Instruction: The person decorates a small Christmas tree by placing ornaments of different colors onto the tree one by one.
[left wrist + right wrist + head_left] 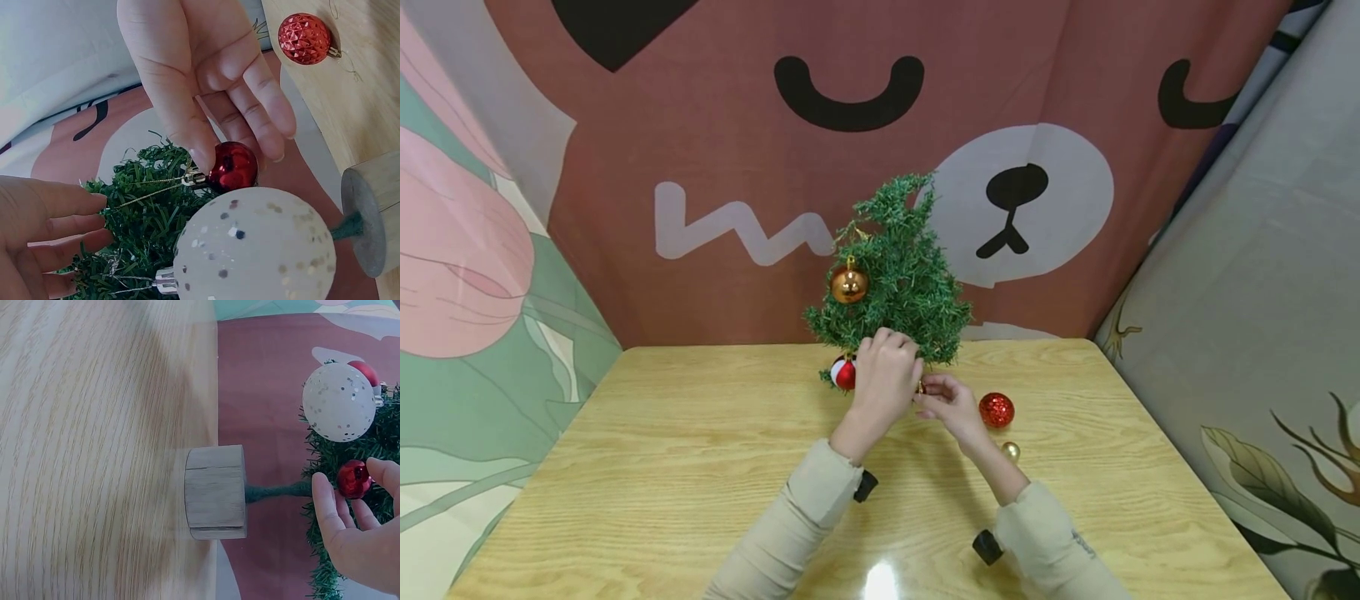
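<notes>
Now, head view: left hand (886,375) and right hand (957,407) work close together by the green tinsel tree (910,283), wooden desk (700,458) wide leftward. Left wrist: right grip pinches the small glossy red ball (235,165) beside the branches; left grip, can't tell. Best hold the gold loop (150,193) clear of that speckled white ball (256,250). Right wrist: grey wooden base (215,492), near the desk's far edge.

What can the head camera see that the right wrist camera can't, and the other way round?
Only the head view shows the orange-gold ball hanging on the tree, plus the bumpy red ball and the small gold ball on the table.

Only the right wrist view shows the tree's wooden base.

Both show the green tree, the table and the right hand with a small shiny red ball, mostly hidden in the head view.
</notes>
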